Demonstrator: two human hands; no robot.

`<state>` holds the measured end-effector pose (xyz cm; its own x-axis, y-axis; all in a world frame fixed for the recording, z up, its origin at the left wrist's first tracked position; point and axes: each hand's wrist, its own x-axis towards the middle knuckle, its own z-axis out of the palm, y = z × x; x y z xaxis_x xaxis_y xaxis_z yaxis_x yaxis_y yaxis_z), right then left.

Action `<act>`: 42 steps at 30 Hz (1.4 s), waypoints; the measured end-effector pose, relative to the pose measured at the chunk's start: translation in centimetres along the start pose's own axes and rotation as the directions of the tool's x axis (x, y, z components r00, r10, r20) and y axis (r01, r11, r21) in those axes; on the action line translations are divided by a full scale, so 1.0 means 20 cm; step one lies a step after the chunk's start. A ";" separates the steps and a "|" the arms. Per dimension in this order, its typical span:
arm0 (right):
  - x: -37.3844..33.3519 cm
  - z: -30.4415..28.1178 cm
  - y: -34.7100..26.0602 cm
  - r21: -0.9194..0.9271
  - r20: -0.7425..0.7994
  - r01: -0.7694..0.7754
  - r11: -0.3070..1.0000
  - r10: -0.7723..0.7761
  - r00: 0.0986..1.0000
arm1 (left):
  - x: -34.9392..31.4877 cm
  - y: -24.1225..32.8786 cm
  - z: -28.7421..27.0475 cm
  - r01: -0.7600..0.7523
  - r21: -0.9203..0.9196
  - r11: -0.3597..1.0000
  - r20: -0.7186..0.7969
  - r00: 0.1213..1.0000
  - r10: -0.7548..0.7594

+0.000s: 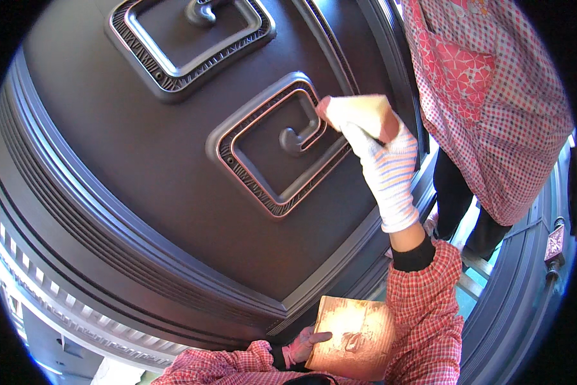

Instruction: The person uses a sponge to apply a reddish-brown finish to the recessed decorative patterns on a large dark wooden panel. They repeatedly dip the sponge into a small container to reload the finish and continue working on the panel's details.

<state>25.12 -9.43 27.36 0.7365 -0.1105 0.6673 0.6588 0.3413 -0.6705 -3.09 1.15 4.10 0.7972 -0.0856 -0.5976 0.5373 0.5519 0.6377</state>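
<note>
My right hand [381, 157], in a white striped work glove, presses a pale yellow sponge pad [359, 114] against the dark brown metal door panel [141, 147], right at the edge of a raised square-spiral ornament [282, 144]. My left hand [303, 344], bare, grips a flat tan rectangular container [356, 337] near my chest; its top looks smeared and worn. Both my sleeves are red-and-white check.
A second raised square ornament [189, 38] sits higher on the door. Ribbed mouldings frame the panel's left and lower edges [76, 224]. Another person in a red checked apron and dark trousers [487, 109] stands close at the right, beside a grey frame with a small ornate fitting [554, 247].
</note>
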 end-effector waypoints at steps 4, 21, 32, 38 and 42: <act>0.04 0.04 0.06 -0.016 -0.026 0.064 0.998 -0.065 0.998 | 0.00 0.00 0.01 0.001 -0.012 1.000 0.015 1.000 -0.001; -0.14 0.02 0.14 0.041 0.048 -0.025 0.999 0.023 0.999 | -0.01 0.03 0.02 0.019 -0.037 0.999 0.087 0.996 -0.015; -0.16 0.05 0.07 0.186 0.051 -0.095 0.978 0.087 0.995 | -0.02 0.04 0.08 0.008 -0.087 0.996 0.070 0.998 -0.002; -0.18 0.05 0.10 0.040 -0.021 -0.016 0.999 0.017 1.000 | -0.01 0.03 0.06 0.023 -0.078 0.997 0.029 0.999 -0.021; -0.18 0.06 0.15 0.033 0.030 -0.021 0.999 0.020 0.999 | 0.01 0.01 0.02 0.032 -0.078 0.996 0.110 0.994 -0.023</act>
<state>24.16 -6.96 23.35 0.7443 -0.0754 0.6636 0.6379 0.3744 -0.6730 -2.72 0.89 4.32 0.8098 -0.1892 -0.5553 0.5396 0.6116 0.5786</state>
